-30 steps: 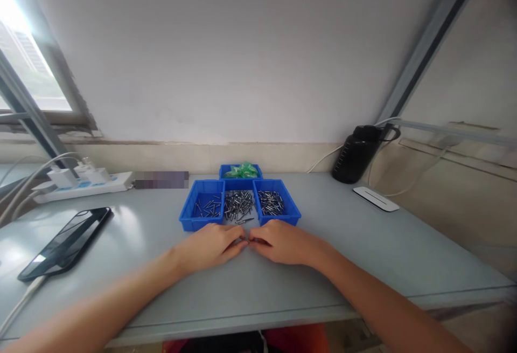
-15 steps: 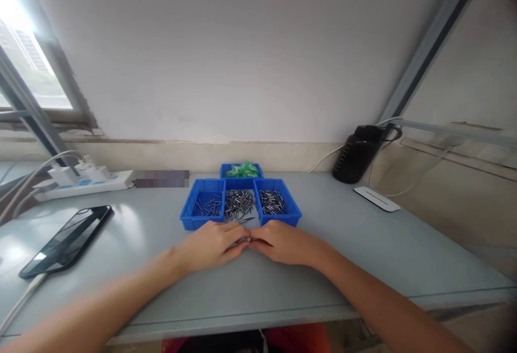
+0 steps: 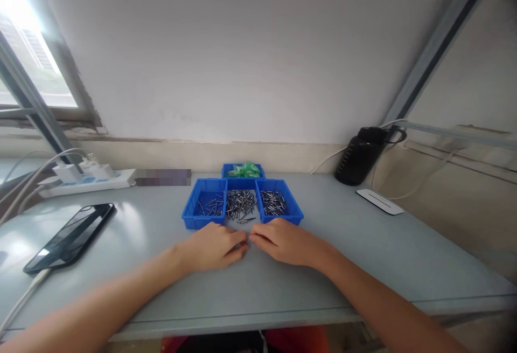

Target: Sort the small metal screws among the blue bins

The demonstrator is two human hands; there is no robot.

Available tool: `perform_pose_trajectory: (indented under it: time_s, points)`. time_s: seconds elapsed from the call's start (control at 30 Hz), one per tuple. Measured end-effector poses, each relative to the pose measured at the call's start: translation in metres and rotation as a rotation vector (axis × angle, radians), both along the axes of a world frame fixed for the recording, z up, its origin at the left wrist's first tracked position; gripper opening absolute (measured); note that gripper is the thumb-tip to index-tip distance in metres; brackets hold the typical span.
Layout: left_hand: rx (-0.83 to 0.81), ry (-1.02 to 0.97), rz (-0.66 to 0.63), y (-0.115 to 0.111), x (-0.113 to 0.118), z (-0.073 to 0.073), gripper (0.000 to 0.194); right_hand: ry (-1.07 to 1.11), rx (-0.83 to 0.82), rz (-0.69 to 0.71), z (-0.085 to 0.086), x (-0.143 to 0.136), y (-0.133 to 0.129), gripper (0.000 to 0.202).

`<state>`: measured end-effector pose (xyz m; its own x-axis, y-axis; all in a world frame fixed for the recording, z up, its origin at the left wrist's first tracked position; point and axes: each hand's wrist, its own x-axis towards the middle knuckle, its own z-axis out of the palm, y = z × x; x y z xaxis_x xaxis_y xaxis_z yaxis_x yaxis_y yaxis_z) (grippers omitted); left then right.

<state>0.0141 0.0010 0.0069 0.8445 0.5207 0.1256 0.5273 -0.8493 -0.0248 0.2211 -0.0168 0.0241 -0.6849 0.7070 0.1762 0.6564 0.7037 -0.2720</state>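
Observation:
My left hand (image 3: 214, 245) is closed in a pinch just in front of the left blue bin (image 3: 189, 218), which holds a few thin metal pins (image 3: 210, 206). Facing it, with a narrow gap between the fingertips, my right hand (image 3: 283, 241) pinches too, in front of the right blue bin (image 3: 297, 217). Whatever is between the fingers of either hand is too small or hidden to name. Beyond the fingertips lies a loose pile of short metal pin-like parts (image 3: 241, 203) on the table. Many similar parts (image 3: 273, 202) fill the right bin.
A third blue bin (image 3: 242, 183) with green plastic packaging (image 3: 245, 170) stands behind the pile. A phone (image 3: 70, 238) and a power strip (image 3: 117, 179) are at left. At right stand a black bottle (image 3: 358, 158) and a flat white device (image 3: 379, 201).
The fingertips, together around a small bright piece half a second ago, have drawn slightly apart. That piece no longer shows clearly. The whole view has shifted a little.

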Motion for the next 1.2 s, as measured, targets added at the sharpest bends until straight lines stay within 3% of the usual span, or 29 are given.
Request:
perform_pose_trajectory:
  time_s: [0.5,0.9,1.2]
  points:
    - [0.055,-0.097,0.022,0.001,-0.001,0.003,0.023,-0.021,-0.054,-0.002,-0.003,0.003,0.004,0.023]
    - [0.114,-0.226,-0.067,0.000,-0.001,0.002,0.023,0.009,-0.126,0.042,-0.005,-0.001,0.003,0.026]
    - [0.275,-0.281,-0.085,0.001,-0.005,0.010,0.016,-0.100,-0.090,-0.074,-0.010,-0.002,0.003,0.036]
